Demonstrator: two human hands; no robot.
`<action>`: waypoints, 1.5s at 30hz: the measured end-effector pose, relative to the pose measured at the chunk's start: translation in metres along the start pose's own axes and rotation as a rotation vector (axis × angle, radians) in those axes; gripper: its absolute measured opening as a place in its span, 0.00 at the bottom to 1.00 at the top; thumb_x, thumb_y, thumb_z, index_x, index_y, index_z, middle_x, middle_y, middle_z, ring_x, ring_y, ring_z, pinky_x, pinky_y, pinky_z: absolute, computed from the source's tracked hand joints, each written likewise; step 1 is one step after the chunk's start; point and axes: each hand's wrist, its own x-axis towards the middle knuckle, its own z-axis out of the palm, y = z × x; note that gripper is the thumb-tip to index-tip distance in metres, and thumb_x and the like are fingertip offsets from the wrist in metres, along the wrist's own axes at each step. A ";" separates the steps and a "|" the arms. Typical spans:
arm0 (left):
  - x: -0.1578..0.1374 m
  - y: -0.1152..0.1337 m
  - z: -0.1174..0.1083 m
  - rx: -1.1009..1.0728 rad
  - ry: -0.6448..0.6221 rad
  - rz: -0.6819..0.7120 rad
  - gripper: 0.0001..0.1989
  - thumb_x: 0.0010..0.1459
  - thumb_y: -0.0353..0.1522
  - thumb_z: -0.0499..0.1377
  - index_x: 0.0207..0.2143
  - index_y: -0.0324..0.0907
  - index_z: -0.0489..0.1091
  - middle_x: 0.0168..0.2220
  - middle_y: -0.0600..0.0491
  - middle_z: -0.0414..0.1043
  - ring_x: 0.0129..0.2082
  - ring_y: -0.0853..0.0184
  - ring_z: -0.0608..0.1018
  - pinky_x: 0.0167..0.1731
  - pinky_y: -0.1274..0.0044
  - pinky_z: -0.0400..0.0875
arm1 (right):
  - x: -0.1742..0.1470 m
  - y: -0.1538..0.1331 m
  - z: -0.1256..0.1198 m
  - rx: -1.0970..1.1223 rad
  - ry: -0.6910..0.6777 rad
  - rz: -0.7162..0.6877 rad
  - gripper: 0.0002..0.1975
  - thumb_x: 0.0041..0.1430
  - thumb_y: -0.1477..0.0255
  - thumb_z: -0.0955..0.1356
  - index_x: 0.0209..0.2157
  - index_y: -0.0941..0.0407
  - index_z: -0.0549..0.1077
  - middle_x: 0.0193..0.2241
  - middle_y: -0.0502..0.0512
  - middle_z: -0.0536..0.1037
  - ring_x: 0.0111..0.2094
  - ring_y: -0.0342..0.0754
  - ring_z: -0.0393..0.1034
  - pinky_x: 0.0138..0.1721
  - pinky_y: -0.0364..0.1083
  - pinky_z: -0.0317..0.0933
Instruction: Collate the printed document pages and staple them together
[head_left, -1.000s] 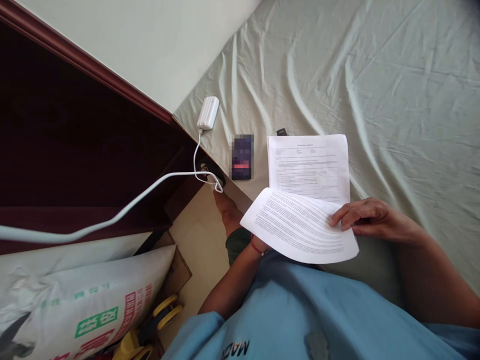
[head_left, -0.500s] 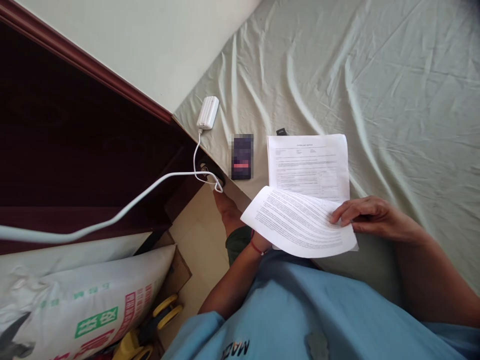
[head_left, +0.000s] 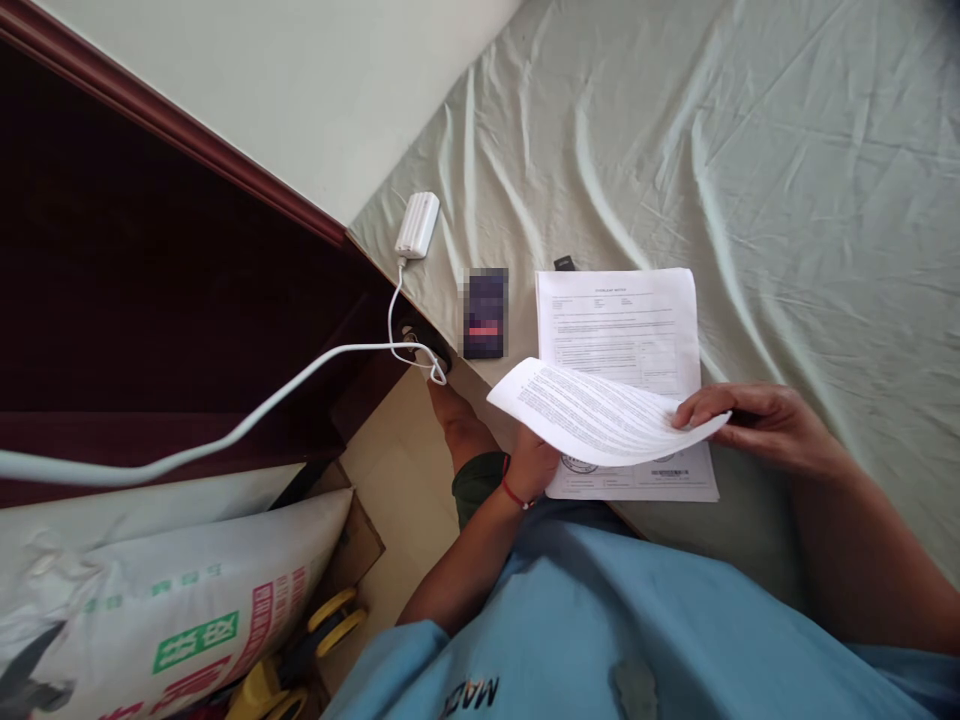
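I'm seeing a ridged white plastic block [head_left: 418, 225] lying near the wall-side corner of the pale green cloth [head_left: 787, 200], then a dark rectangular device [head_left: 491, 345] by its edge. The left hand [head_left: 536, 465] is partly hiding under a curling white printed page [head_left: 600, 415]; I'm not able to tell its grip. Flat white printed papers [head_left: 619, 320] are lying underneath, near the cloth's edge. The right hand [head_left: 772, 430] is pinching the page's right end.

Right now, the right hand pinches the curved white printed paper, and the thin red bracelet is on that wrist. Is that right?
Not quite: the head view shows the thin red bracelet on the left wrist. The right hand does pinch the curved white printed paper.
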 end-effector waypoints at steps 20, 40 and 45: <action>-0.003 -0.027 0.004 0.118 -0.067 0.003 0.38 0.61 0.62 0.65 0.46 0.35 0.85 0.44 0.40 0.88 0.44 0.51 0.88 0.47 0.66 0.82 | 0.015 0.015 0.007 0.059 0.900 0.073 0.11 0.53 0.68 0.81 0.37 0.53 0.84 0.35 0.53 0.84 0.30 0.44 0.69 0.30 0.45 0.60; -0.019 -0.026 0.011 -0.020 -0.035 0.072 0.32 0.66 0.59 0.63 0.45 0.38 0.85 0.42 0.44 0.88 0.43 0.54 0.87 0.48 0.67 0.82 | 0.009 0.025 0.006 0.158 0.703 -0.023 0.28 0.63 0.57 0.79 0.61 0.46 0.76 0.60 0.56 0.82 0.59 0.53 0.77 0.58 0.52 0.74; -0.027 -0.021 0.013 -0.066 -0.134 0.028 0.32 0.64 0.60 0.64 0.40 0.38 0.85 0.38 0.44 0.87 0.39 0.56 0.86 0.44 0.67 0.81 | 0.004 0.019 0.006 0.384 0.444 0.175 0.33 0.52 0.50 0.83 0.57 0.46 0.80 0.51 0.61 0.87 0.51 0.64 0.84 0.51 0.60 0.81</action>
